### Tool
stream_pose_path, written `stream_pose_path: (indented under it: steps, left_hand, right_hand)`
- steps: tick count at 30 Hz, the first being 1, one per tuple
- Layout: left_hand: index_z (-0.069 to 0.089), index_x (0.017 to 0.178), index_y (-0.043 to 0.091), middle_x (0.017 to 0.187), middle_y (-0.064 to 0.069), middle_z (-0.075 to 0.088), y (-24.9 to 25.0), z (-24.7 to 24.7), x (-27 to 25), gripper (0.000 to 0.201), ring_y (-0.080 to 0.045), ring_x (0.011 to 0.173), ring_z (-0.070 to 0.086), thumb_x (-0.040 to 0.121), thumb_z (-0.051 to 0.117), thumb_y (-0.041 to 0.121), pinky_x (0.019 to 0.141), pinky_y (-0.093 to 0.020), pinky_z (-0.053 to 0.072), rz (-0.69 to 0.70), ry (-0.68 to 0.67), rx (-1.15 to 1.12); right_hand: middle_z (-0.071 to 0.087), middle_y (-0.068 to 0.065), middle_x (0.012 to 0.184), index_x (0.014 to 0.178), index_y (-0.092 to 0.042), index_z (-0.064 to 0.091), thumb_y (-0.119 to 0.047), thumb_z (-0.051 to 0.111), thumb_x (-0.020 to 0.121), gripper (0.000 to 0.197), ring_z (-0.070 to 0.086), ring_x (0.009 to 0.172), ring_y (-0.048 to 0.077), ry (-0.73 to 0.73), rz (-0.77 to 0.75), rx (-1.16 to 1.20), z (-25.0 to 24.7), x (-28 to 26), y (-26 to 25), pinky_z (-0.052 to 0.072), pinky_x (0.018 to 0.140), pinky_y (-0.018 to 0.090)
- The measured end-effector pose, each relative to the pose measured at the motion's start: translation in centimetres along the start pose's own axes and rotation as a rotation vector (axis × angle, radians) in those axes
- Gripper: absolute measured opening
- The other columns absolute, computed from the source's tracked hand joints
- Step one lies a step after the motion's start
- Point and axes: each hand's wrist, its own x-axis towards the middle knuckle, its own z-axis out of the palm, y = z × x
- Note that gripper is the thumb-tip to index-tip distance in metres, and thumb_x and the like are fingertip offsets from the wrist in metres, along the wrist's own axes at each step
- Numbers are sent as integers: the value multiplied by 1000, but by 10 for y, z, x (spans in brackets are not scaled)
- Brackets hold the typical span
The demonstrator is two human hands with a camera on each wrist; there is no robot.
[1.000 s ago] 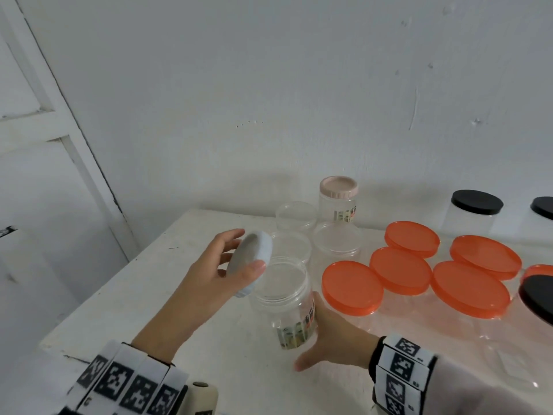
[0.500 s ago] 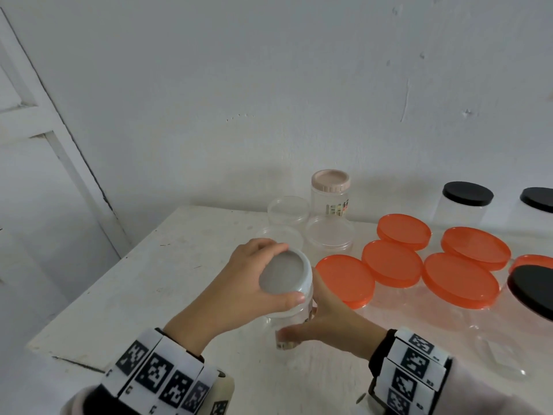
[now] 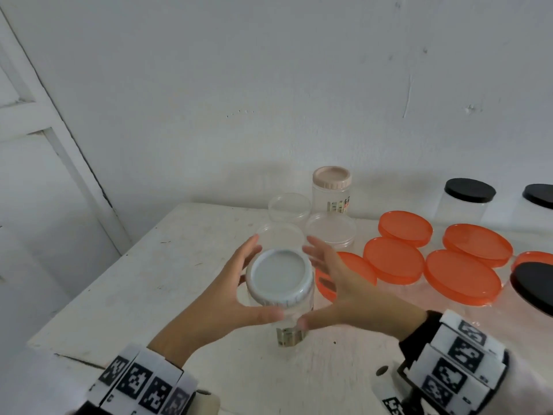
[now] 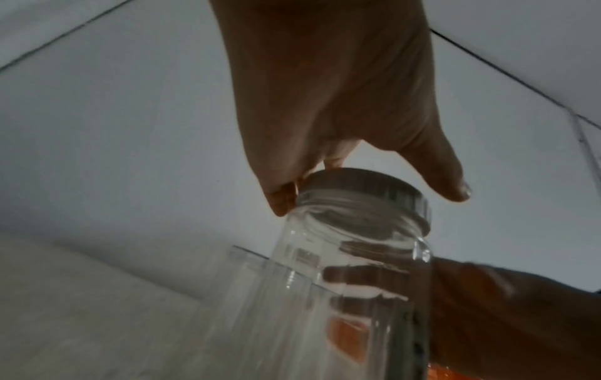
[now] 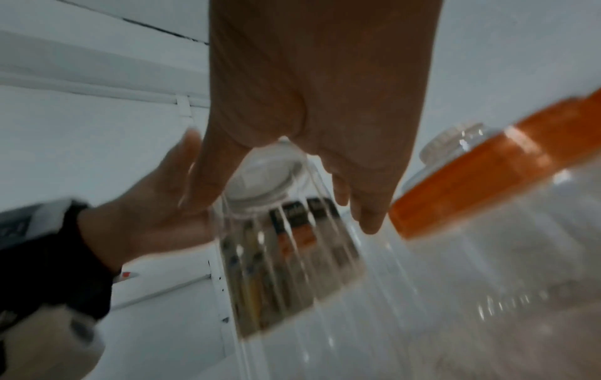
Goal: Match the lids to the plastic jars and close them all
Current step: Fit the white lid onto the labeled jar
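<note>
A clear ribbed jar (image 3: 288, 336) with a printed label stands near the table's front, with a white lid (image 3: 279, 277) lying on its mouth. My left hand (image 3: 266, 277) cups the lid loosely. In the left wrist view its fingers touch the lid (image 4: 364, 190) edge and the thumb stands apart from it. My right hand (image 3: 305, 286) flanks the jar with its fingers straight and spread, the thumb tip at the jar's front. The right wrist view is blurred; the jar (image 5: 292, 257) sits between thumb and fingers.
Several orange-lidded jars (image 3: 393, 260) crowd the right, one just behind my right hand. Black-lidded jars (image 3: 469, 190) and a pink-lidded jar (image 3: 331, 177) stand by the wall. Clear open tubs (image 3: 288, 205) and a clear lidded one (image 3: 330, 230) sit behind. The table's left edge (image 3: 98, 280) is close.
My left hand brought the white lid down onto the jar's mouth. Both hands have since loosened, and the right hand's fingers have spread away from the jar.
</note>
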Motion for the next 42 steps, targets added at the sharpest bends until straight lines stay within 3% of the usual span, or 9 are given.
stream_pose_path:
  steps: [3,6,10,15,22,28,33,39,42]
  left_hand:
    - [10,128,65,129,45,33,-13,10,-1,108,16,119,42,57,89,44,91,-8,40,-25,-32,-123]
    - [21,134,50,126,37,44,-18,26,4,102,15,115,47,63,89,23,85,-7,45,29,-17,-193]
    - [31,133,42,128,19,52,-20,30,10,93,9,111,53,62,89,24,82,-12,49,0,13,-205]
    - [33,137,35,131,8,55,-21,31,9,96,-9,119,55,60,89,22,95,-31,51,-27,8,-243]
    - [30,141,34,135,9,52,-21,28,9,95,-8,122,53,66,87,17,98,-30,49,-18,-21,-236]
    - [29,140,35,134,11,51,-21,28,10,95,-6,122,52,66,85,19,96,-25,49,1,-44,-220]
    - [33,138,32,130,12,53,-20,27,10,91,5,113,54,64,85,23,84,-13,49,-1,-63,-205]
    - [35,136,26,128,8,53,-20,23,11,83,9,108,55,70,83,11,79,-9,48,-5,-128,-215]
    - [35,136,28,128,8,54,-21,23,11,83,7,109,55,70,83,13,82,-12,49,-12,-124,-213]
  right_hand:
    - [21,-27,149,148,-44,12,-47,87,63,114,22,137,-9,5,-42,-172,-13,3,-25,24,114,23]
    - [26,-27,143,147,-42,20,-57,79,68,100,27,129,-7,-51,-70,-447,-9,14,-52,30,105,19]
    - [32,-12,144,149,-33,22,-62,70,74,94,29,128,11,-153,-53,-848,2,30,-79,35,103,34]
    - [41,-5,130,147,-30,29,-57,71,75,87,43,116,20,-267,30,-1099,9,40,-101,44,92,37]
    - [33,-7,113,144,-34,30,-47,76,73,86,43,102,19,-363,71,-1154,10,50,-110,42,74,33]
    - [37,-9,122,141,-37,32,-36,80,71,85,45,112,18,-453,35,-1108,2,53,-110,49,91,41]
    - [37,-7,130,140,-38,36,-22,83,69,86,40,121,19,-554,6,-1077,-2,57,-112,45,99,45]
    - [35,-10,133,137,-38,40,-8,82,67,87,35,127,19,-654,4,-1044,-4,59,-115,41,103,48]
    - [35,-9,132,138,-39,38,-16,84,67,88,37,125,20,-644,9,-1051,-4,58,-115,43,101,47]
